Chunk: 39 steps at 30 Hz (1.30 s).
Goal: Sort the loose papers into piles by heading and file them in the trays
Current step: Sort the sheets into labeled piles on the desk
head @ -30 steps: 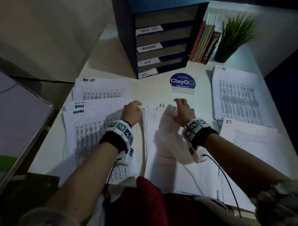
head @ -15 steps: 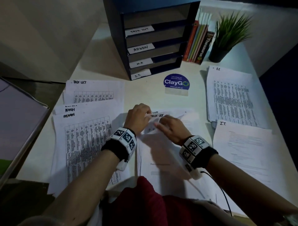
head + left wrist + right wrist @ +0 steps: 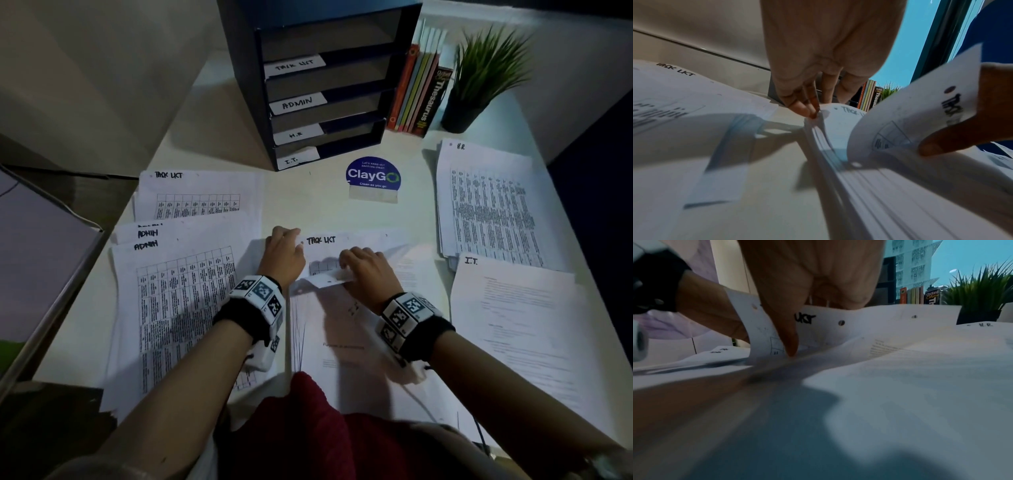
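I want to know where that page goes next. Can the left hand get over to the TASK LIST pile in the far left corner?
Probably yes. The left hand pinches the corner of the middle stack, and the TASK LIST pile lies just up and left of it. Only bare desk and flat ADMIN sheets lie between.

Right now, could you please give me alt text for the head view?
Both hands, left hand and right hand, peel a TASK LIST sheet off the middle stack; sorted piles flank it, below labelled trays.

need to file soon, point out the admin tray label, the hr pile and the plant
admin tray label (image 3: 297, 103), head view, middle of the white tag
hr pile (image 3: 489, 202), head view, printed table on the top sheet
plant (image 3: 489, 65), head view, green leaves
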{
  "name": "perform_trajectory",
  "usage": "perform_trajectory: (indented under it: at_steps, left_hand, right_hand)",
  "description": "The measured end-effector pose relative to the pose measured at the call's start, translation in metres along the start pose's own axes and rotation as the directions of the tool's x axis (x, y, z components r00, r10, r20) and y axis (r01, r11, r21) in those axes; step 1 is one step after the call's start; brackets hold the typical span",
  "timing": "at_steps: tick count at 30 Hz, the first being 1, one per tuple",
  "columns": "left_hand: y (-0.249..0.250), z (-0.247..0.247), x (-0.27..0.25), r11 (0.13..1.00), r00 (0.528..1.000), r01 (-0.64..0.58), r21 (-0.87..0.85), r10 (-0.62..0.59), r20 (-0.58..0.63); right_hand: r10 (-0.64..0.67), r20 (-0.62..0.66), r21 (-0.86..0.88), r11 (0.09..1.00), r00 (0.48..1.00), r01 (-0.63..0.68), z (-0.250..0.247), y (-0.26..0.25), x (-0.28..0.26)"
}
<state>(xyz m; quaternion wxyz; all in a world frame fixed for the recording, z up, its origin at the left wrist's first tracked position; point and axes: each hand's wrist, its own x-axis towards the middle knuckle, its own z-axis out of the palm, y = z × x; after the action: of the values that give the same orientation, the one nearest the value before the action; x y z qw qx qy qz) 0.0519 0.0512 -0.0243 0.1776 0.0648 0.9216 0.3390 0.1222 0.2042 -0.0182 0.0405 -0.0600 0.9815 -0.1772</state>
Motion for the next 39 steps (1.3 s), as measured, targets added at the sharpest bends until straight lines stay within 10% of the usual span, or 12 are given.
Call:
perform_trajectory:
  at_steps: [13, 20, 31, 39]
  left_hand:
    - [0.002, 0.004, -0.016, 0.953, 0.963, -0.268, 0.144, 0.267, 0.022]
    - [0.002, -0.001, -0.017, 0.937, 0.994, -0.076, -0.342, 0.044, -0.1]
    - [-0.002, -0.005, -0.021, 0.933, 0.904, -0.101, -0.345, 0.231, 0.36]
    - [0.004, -0.003, -0.011, 0.93, 0.996, -0.09, -0.357, 0.074, -0.058]
  right_hand:
    - [0.083, 0.142, -0.05, 0.996, 0.986, -0.077, 0.004, 0.006, 0.018]
    - [-0.084, -0.171, -0.313, 0.949, 0.982, 0.026, 0.016, 0.003, -0.003]
    - [-0.106, -0.245, -0.158, 0.985, 0.964, 0.068, 0.012, 0.011, -0.013]
    - [-0.099, -0.208, -0.068, 0.994, 0.973, 0.087, 0.004, 0.009, -0.003]
